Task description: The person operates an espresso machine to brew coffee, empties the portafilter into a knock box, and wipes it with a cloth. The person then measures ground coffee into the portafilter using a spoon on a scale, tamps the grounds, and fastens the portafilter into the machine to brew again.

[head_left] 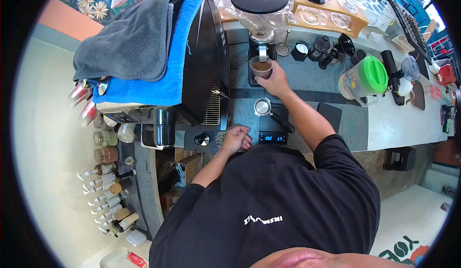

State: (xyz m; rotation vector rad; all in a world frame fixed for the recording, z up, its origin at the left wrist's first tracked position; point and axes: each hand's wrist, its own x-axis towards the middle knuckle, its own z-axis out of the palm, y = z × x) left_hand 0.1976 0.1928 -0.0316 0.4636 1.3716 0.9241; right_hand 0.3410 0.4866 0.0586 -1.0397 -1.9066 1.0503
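Observation:
My right hand (274, 79) is closed around a clear plastic cup (261, 71) with brown coffee grounds in it. The cup sits under the metal spout of a coffee grinder (262, 52), whose hopper has a black lid. A portafilter (263, 107) with a black handle rests on a black digital scale (272, 138) with a lit blue display. To the left of the scale, my left hand (237, 139) lies at the counter's front edge, fingers loosely bent, nothing in it. A round tamper-like metal piece (202, 139) is left of that hand.
At left stands an espresso machine (204, 71) with a grey towel (129, 32) and a blue towel (185, 42) over it. A green-lidded pitcher (362, 78) stands at right. Behind are small black containers (319, 47) and a wooden stand (331, 16). Bottles (113, 191) line the lower left.

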